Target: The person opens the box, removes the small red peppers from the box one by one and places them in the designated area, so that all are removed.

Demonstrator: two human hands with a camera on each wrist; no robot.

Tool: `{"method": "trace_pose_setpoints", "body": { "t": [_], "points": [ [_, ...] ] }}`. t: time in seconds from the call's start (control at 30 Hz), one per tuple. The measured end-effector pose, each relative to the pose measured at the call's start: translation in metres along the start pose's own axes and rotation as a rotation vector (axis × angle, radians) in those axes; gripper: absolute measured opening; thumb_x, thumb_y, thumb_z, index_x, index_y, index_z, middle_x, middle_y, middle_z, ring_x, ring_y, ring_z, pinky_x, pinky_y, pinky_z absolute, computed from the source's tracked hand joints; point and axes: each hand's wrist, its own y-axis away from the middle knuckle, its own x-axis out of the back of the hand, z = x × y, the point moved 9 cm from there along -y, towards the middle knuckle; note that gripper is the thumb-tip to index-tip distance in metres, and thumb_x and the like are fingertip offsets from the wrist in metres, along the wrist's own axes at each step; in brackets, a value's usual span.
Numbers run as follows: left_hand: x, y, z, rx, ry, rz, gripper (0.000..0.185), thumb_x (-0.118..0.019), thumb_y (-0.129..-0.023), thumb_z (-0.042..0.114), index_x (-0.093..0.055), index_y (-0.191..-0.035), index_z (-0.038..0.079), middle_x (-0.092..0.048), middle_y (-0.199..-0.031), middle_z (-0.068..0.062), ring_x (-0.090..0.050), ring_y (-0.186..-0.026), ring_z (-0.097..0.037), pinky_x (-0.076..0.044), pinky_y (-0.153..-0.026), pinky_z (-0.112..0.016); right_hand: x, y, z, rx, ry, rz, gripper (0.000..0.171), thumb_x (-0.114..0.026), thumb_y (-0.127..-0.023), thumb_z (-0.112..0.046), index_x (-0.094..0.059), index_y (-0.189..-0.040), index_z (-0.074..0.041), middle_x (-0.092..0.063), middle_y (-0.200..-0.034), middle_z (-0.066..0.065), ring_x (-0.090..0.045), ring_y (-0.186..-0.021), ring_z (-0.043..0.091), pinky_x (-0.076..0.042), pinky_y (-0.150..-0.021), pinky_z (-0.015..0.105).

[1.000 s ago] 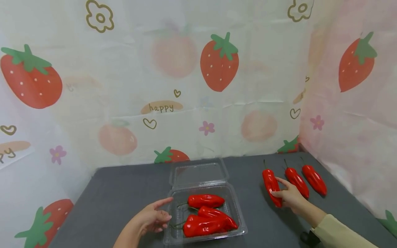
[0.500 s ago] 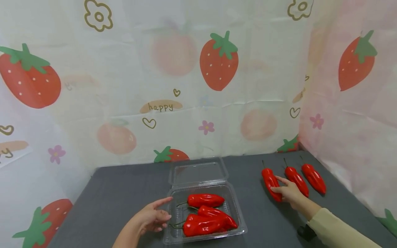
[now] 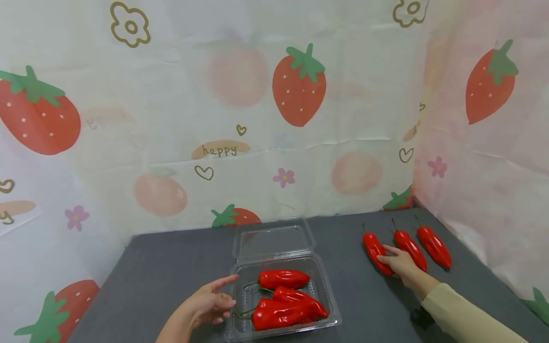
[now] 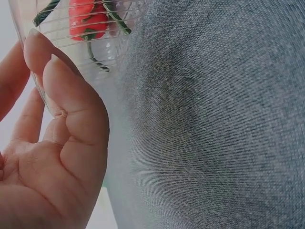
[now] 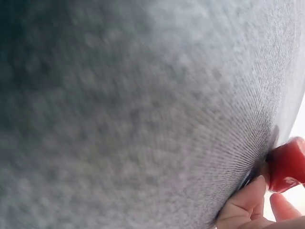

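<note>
My right hand (image 3: 403,267) holds a red pepper (image 3: 374,252) between thumb and fingers, stem pointing away, low at the table; I cannot tell whether its whole length touches the cloth. In the right wrist view only part of the pepper (image 5: 287,167) shows beside my thumb. A clear plastic clamshell box (image 3: 329,290) with its lid folded back stands in the middle, several red peppers (image 3: 284,278) inside. At the box's left side is my left hand (image 3: 206,305), forefinger extended along the rim and other fingers loosely bent against the wall.
Two more red peppers, a nearer one (image 3: 410,251) and a farther one (image 3: 434,247), lie in a row right of the held pepper. The raised lid (image 3: 274,240) reaches toward the back curtain (image 3: 240,119). Grey cloth (image 3: 171,267) covers the table.
My right hand has lowered the held pepper a little toward the table, left of the two others. The left hand and the box have stayed nearly still; the head view shifted slightly.
</note>
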Motion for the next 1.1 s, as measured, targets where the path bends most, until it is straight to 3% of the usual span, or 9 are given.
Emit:
{"method": "trace_pose_setpoints", "body": {
  "t": [0.17, 0.8, 0.93, 1.1],
  "points": [
    [0.000, 0.001, 0.001, 0.000, 0.006, -0.005, 0.072, -0.063, -0.090, -0.002, -0.026, -0.151, 0.002, -0.057, -0.070, 0.001, -0.054, -0.057, -0.010, -0.044, -0.052, -0.021, -0.002, 0.007, -0.007, -0.005, 0.030, -0.010, 0.066, -0.054, -0.099, -0.018, -0.021, -0.148, 0.010, -0.022, -0.144, 0.038, -0.041, -0.118, 0.043, -0.046, -0.088, 0.047],
    [-0.002, 0.002, 0.001, -0.010, 0.030, -0.029, 0.072, -0.062, -0.090, -0.002, -0.025, -0.152, 0.001, -0.057, -0.068, 0.003, -0.054, -0.057, -0.009, -0.044, -0.052, -0.020, 0.005, 0.019, -0.009, -0.016, 0.034, 0.001, 0.074, -0.062, -0.095, -0.022, -0.022, -0.147, 0.011, -0.031, -0.141, 0.038, -0.048, -0.111, 0.040, -0.051, -0.080, 0.040],
    [-0.002, 0.001, 0.002, -0.023, 0.034, -0.033, 0.073, -0.062, -0.090, -0.002, -0.024, -0.152, 0.001, -0.057, -0.068, 0.003, -0.054, -0.056, -0.008, -0.044, -0.051, -0.020, 0.007, 0.024, -0.008, -0.027, 0.029, -0.005, 0.074, -0.064, -0.094, -0.022, -0.023, -0.148, 0.010, -0.049, -0.119, 0.029, -0.051, -0.090, 0.029, -0.048, -0.074, 0.036],
    [-0.001, 0.001, 0.001, -0.021, 0.028, -0.021, 0.072, -0.062, -0.089, -0.002, -0.025, -0.151, 0.001, -0.057, -0.068, 0.003, -0.054, -0.056, -0.009, -0.044, -0.051, -0.020, 0.013, 0.030, -0.007, -0.050, 0.003, -0.030, 0.075, -0.063, -0.095, -0.022, -0.021, -0.148, 0.010, -0.051, -0.114, 0.020, -0.050, -0.082, 0.021, -0.046, -0.072, 0.036]
  ]
}}
